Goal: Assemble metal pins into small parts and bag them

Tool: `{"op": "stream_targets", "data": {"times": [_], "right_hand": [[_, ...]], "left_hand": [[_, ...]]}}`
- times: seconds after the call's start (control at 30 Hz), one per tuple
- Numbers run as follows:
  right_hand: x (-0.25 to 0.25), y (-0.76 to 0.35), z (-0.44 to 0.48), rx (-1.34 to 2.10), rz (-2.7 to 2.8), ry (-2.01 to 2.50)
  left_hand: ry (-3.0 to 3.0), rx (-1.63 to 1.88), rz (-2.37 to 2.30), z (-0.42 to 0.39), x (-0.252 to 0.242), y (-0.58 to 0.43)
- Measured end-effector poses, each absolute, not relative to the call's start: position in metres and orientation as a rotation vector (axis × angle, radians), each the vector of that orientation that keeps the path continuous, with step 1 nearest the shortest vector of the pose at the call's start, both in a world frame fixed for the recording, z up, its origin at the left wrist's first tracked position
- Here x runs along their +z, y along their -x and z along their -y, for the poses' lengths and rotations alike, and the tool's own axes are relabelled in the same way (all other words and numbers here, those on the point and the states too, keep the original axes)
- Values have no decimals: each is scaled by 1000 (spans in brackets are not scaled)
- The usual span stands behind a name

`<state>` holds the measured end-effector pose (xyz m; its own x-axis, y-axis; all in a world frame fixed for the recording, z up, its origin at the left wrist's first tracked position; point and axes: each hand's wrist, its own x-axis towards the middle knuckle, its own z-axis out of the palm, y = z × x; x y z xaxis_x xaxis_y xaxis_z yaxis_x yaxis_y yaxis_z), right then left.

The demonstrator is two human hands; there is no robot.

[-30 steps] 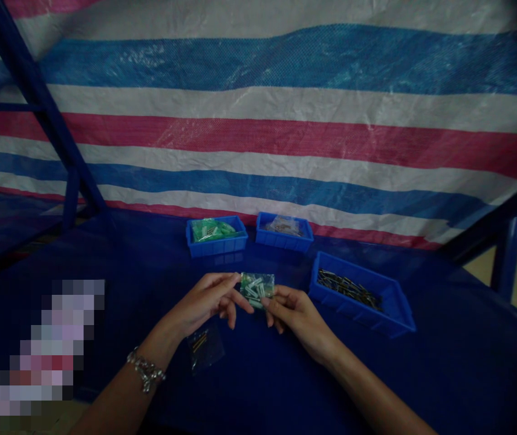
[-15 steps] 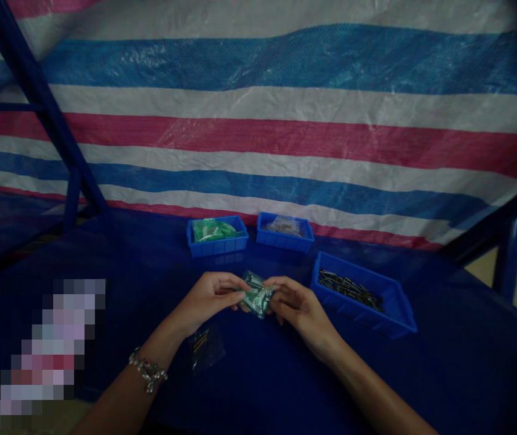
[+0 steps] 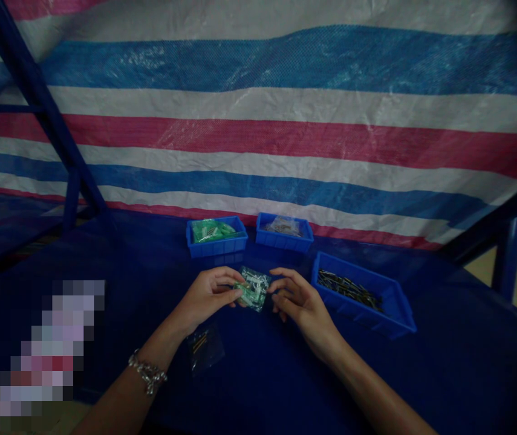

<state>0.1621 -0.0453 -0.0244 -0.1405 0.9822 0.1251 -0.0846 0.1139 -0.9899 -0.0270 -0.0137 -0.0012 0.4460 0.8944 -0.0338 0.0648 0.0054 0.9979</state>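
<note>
Head view: left hand (image 3: 209,297) pinches a glossy, see-through greenish packet (image 3: 254,287), right hand (image 3: 304,307) loosely spread beside it.

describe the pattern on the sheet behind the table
The sheet has blue, whitish and pinkish-red stripes, clearest in the head view.

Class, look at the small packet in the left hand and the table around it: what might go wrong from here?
The left hand pinches the small packet near one edge, so it might slip. The clear bag of brass-coloured pieces lies near the left wrist, which could brush it aside.
</note>
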Motion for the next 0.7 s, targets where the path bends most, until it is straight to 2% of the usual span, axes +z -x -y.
{"op": "stream_targets", "data": {"times": [0.17, 0.37, 0.47, 0.6, 0.7], "right_hand": [[-27, -163, 44, 1216, 1279, 1060], [-26, -164, 43, 1181, 1281, 1096], [-26, -163, 43, 1169, 1301, 1110], [-27, -163, 43, 1152, 1348, 1091], [-28, -163, 43, 1132, 1387, 1073]], "left_hand": [[-1491, 915, -982, 8, -5, 31], [-1889, 1657, -1417, -8, 14, 48], [-2265, 1801, -1678, -19, 41, 54], [-2450, 1802, -1969, -45, 58, 48], [-2663, 1405, -1981, -65, 44, 39]]}}
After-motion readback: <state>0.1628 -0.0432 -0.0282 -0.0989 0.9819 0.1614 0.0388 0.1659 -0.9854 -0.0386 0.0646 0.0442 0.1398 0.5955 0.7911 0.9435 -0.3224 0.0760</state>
